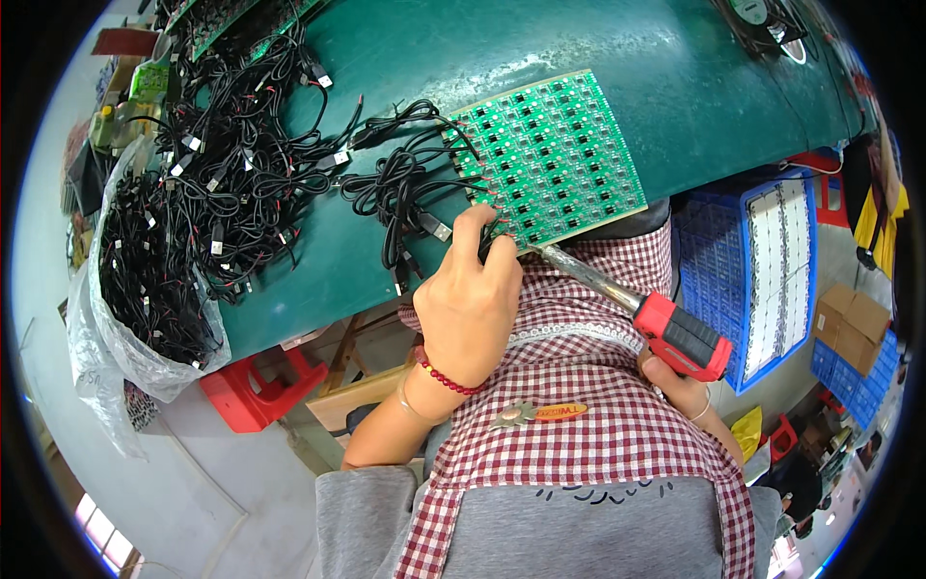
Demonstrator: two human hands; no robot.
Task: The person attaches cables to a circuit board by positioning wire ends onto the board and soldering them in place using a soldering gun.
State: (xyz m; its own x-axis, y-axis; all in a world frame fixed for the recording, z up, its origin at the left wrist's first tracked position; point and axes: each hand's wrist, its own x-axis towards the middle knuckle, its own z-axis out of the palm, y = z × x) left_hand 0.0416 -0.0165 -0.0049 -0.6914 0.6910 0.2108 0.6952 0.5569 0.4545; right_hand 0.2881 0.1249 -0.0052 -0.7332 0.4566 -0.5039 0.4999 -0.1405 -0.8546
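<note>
Bench w/ a glossy dark-green top fills most of my view. Tangled heap of black cables w/ silver plugs covers its L end, part of it inside a clear plastic bag at the near L corner. Blue plastic crate stands lower, to my R. Flat green circuit-board panel, rows of small black parts on it, lies at bench's near edge, approx. straight ahead. My R grip is wrapped round the handle of a red-and-black tool w/ metal barrel, tip at panel's near L corner. My L grip is pinched nearly closed on a thin black cable just beside that tip; exact fingertip contact hidden. Tiny red wire ends line panel's L edge.
</note>
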